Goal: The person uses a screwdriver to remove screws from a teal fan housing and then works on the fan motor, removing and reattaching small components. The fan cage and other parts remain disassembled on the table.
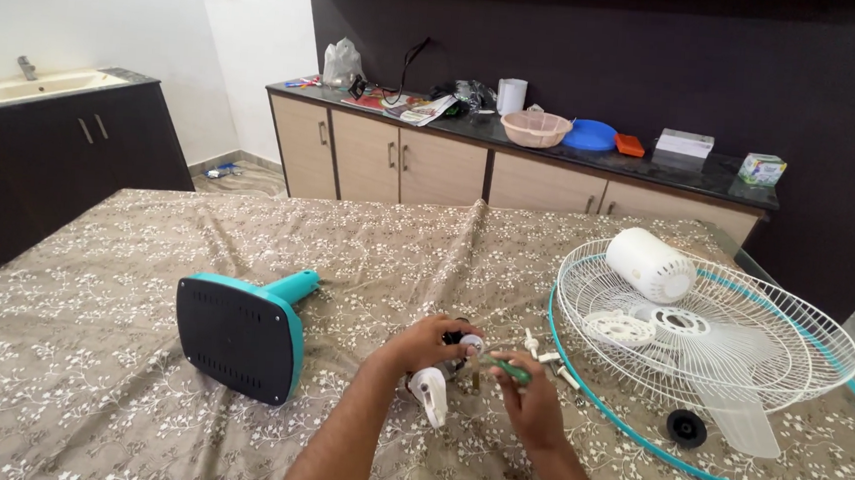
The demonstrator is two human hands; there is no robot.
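Under left-hand fingers point(446, 332), seemingly, sits the motor point(435, 379).

A table under a brown floral cloth point(119, 349) carries a teal fan base point(240, 335) on its side, a white wire grille point(711, 340), a teal rim ring point(625, 429), a black knob point(685, 427) and small white parts point(550, 357).

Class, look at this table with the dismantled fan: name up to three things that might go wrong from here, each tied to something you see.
1. Small white screws lie loose on the patterned cloth; they may get lost against the print.
2. The right hand works a green-handled screwdriver close to the left hand gripping the motor unit; a slip might jab fingers.
3. The white motor cover rests on the wire grille and might roll.
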